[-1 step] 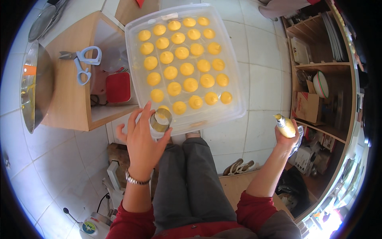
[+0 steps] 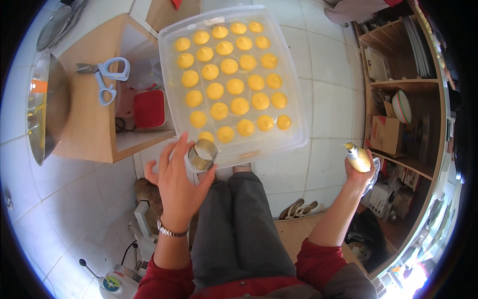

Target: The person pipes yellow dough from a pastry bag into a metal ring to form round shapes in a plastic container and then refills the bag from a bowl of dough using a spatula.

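My left hand [image 2: 180, 172], wearing a metal watch, holds a short metal ring [image 2: 200, 162] between thumb and fingers. The ring is tilted over the near left corner of a translucent plastic tray [image 2: 294, 139]. Rows of round yellow batter mounds [image 2: 240, 106] cover the tray, most with small peaks. One mound [image 2: 205, 136] shows just beyond the ring. Away to the right, my right hand [image 2: 357, 174] is closed around a filled piping bag [image 2: 359, 160], its metal nozzle pointing up and away from me. Yellow batter shows at the nozzle's tip.
Blue-handled scissors [image 2: 108, 79] lie on a wooden cabinet [image 2: 89, 119] at left, beside a large metal bowl [image 2: 54, 107]. A red-lidded container [image 2: 149, 108] sits inside the cabinet. Wooden shelves [image 2: 403, 84] stand at right; sandals [image 2: 298, 209] rest on the floor below.
The ring has tilted and shifted slightly, so more of the near left mound shows beyond it. The right hand and piping bag stay nearly still.
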Demonstrator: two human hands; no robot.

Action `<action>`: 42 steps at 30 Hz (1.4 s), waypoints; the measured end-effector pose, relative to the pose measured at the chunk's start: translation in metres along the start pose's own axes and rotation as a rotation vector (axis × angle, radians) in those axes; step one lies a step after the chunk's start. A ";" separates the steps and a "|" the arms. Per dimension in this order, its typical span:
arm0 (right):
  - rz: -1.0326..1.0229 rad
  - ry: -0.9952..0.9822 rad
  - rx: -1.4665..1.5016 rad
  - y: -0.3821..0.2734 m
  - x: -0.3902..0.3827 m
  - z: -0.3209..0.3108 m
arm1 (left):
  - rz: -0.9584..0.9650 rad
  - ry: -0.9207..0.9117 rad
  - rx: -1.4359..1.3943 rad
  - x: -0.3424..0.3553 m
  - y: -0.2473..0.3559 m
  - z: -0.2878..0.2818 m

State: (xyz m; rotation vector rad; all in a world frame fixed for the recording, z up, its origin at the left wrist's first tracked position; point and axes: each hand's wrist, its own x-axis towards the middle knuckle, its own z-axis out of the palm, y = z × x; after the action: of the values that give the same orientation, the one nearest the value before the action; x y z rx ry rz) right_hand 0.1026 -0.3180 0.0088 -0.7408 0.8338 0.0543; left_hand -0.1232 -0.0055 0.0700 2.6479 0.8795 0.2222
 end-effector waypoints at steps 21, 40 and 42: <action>0.234 -0.554 0.544 -0.156 -0.123 0.149 | -0.119 0.291 -0.223 -0.032 -0.082 -0.144; -0.152 -0.343 0.241 -0.040 -0.305 0.222 | 0.271 0.264 -0.167 0.032 -0.176 -0.153; 0.078 -1.375 0.335 -0.017 -0.310 0.228 | 0.472 0.268 -0.348 0.018 -0.172 -0.169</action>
State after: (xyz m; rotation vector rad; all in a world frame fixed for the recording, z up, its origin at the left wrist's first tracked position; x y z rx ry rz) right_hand 0.0445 -0.1175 0.3328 -0.2157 -0.4455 0.4293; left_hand -0.2468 0.1801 0.1650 2.4795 0.2340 0.7835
